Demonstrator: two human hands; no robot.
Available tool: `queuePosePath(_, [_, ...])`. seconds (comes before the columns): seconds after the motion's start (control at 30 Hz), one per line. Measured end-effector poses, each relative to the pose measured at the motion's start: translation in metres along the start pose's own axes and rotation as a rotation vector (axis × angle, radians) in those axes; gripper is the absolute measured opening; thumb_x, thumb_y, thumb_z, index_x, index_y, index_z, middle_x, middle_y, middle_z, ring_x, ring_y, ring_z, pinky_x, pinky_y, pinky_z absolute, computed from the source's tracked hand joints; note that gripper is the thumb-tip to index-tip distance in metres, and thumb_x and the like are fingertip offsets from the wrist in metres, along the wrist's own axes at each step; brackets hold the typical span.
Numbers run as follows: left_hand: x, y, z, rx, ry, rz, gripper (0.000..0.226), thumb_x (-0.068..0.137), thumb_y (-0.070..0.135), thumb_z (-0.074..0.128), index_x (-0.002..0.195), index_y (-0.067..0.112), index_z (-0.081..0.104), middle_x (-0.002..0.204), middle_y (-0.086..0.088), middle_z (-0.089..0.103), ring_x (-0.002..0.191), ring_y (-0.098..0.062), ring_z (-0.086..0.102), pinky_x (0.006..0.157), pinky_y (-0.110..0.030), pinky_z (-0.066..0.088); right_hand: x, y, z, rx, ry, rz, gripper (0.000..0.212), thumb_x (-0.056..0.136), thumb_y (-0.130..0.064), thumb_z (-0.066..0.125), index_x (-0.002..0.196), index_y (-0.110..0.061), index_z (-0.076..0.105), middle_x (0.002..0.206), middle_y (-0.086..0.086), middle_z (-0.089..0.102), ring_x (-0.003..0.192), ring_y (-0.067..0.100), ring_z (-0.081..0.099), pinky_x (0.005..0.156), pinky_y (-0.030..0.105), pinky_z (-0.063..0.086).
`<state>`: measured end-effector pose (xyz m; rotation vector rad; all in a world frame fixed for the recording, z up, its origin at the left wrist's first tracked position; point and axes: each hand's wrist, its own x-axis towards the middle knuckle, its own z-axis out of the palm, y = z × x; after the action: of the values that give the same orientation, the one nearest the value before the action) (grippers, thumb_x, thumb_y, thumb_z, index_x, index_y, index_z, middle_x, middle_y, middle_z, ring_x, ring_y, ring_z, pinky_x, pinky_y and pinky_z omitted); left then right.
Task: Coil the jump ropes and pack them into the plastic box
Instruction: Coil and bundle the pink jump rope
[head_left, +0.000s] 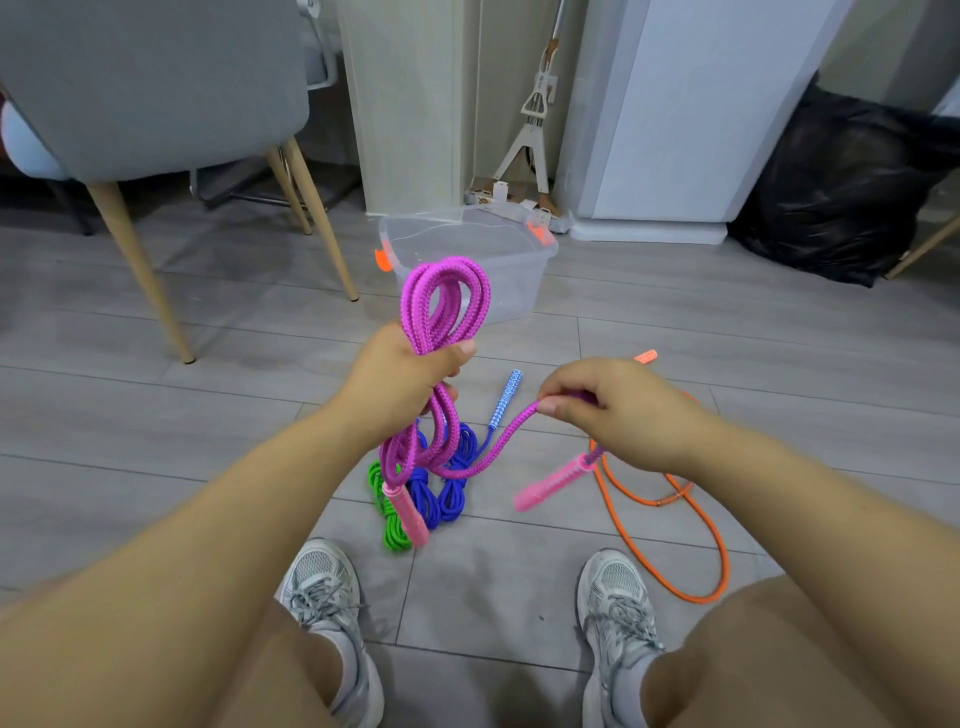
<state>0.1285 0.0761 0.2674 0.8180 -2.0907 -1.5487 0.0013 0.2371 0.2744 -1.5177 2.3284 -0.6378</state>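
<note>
Left hand (400, 374), right hand (615, 410), fingers (558, 401) curled.

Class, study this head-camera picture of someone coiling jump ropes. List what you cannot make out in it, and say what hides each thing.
All in the head view:
- The green rope: partly hidden behind a pink handle; its own handles are unseen.
- The orange rope: part of it passes behind the right hand.
- The purple rope: the left hand covers the stretch it grips.
- The plastic box: its near wall is partly masked by the purple loops.

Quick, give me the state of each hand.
Left hand: gripping the coiled loops of the purple jump rope.
Right hand: pinching the same rope's loose end, near its pink handle.
</note>
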Motion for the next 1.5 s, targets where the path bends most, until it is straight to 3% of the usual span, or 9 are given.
queuePosePath(0.17, [0.0,-0.002,0.005,-0.112,-0.094,-0.043,0.016,0.089,0.016,0.062,0.076,0.012,0.054,0.072,-0.007,0.057,0.05,-0.008,0.065,0.049,-0.021,0.05,0.012,-0.019,0.004,0.003,0.022,-0.077,0.02,0.092,-0.028,0.055,0.099,-0.015,0.068,0.092,-0.001,0.064,0.087,0.015,0.055,0.077,0.027,0.041])
queuePosePath(0.37, [-0.007,0.002,0.01,-0.191,-0.153,-0.059,0.017,0.092,0.011,0.055,0.09,-0.005,0.06,0.072,-0.017,0.059,0.05,-0.015,0.062,0.049,-0.02,0.052,0.022,-0.033,0.01,0.018,0.066,-0.117,0.019,0.092,-0.028,0.055,0.098,-0.016,0.069,0.083,-0.007,0.056,0.082,0.011,0.052,0.071,0.025,0.037])
queuePosePath(0.53, [-0.01,0.005,0.009,-0.211,-0.131,-0.064,0.017,0.092,0.014,0.056,0.079,0.004,0.06,0.057,-0.004,0.059,0.044,-0.012,0.057,0.046,-0.021,0.049,0.026,-0.033,0.01,0.044,0.088,-0.083,0.019,0.092,-0.03,0.054,0.092,-0.018,0.068,0.074,-0.011,0.058,0.076,0.014,0.053,0.067,0.021,0.039])
queuePosePath(0.67, [-0.007,0.004,0.004,-0.188,-0.11,-0.093,0.016,0.093,0.015,0.056,0.081,0.004,0.055,0.068,-0.009,0.057,0.043,-0.009,0.062,0.046,-0.021,0.05,0.023,-0.022,0.006,0.054,0.102,-0.008,0.019,0.087,-0.038,0.059,0.08,-0.022,0.064,0.066,-0.006,0.054,0.064,0.01,0.049,0.062,0.028,0.039])
queuePosePath(0.83, [-0.002,0.001,-0.002,-0.239,-0.053,-0.097,0.014,0.09,0.015,0.06,0.079,0.006,0.058,0.074,-0.008,0.059,0.062,-0.014,0.069,0.074,-0.043,0.055,0.012,-0.013,0.003,0.066,-0.193,0.106,0.026,0.077,-0.05,0.067,0.077,-0.025,0.07,0.048,-0.012,0.049,0.048,0.001,0.045,0.047,0.013,0.03])
queuePosePath(1.03, [-0.001,0.01,-0.008,-0.36,-0.027,-0.089,0.019,0.092,0.013,0.055,0.075,0.004,0.057,0.07,-0.006,0.057,0.063,-0.013,0.069,0.07,-0.037,0.051,0.008,0.006,0.004,-0.019,-0.365,0.217,0.025,0.09,-0.032,0.057,0.068,-0.022,0.064,0.054,-0.009,0.052,0.05,0.007,0.046,0.058,0.025,0.04])
queuePosePath(1.13, [0.001,0.011,-0.012,-0.382,-0.017,-0.093,0.019,0.093,0.014,0.054,0.076,0.005,0.056,0.072,-0.007,0.057,0.065,-0.014,0.07,0.069,-0.035,0.052,0.007,0.022,0.0,0.092,-0.369,0.322,0.022,0.092,-0.026,0.053,0.074,-0.015,0.06,0.067,-0.002,0.064,0.051,0.01,0.053,0.059,0.026,0.046])
queuePosePath(1.3, [-0.005,0.015,-0.007,-0.341,-0.06,-0.072,0.019,0.093,0.015,0.053,0.078,0.004,0.056,0.073,-0.008,0.057,0.067,-0.014,0.071,0.07,-0.036,0.052,0.001,0.02,0.008,0.345,-0.451,0.26,0.039,0.073,-0.055,0.067,0.069,-0.015,0.066,0.06,0.001,0.059,0.055,0.013,0.053,0.06,0.027,0.046])
queuePosePath(1.5, [-0.006,0.02,-0.004,-0.293,-0.071,-0.046,0.023,0.093,0.018,0.054,0.078,0.001,0.058,0.072,-0.01,0.06,0.075,-0.019,0.072,0.083,-0.049,0.048,0.006,0.021,-0.002,0.638,-0.227,0.278,0.038,0.06,-0.047,0.078,0.06,-0.017,0.055,0.06,0.002,0.053,0.06,0.018,0.055,0.061,0.023,0.045])
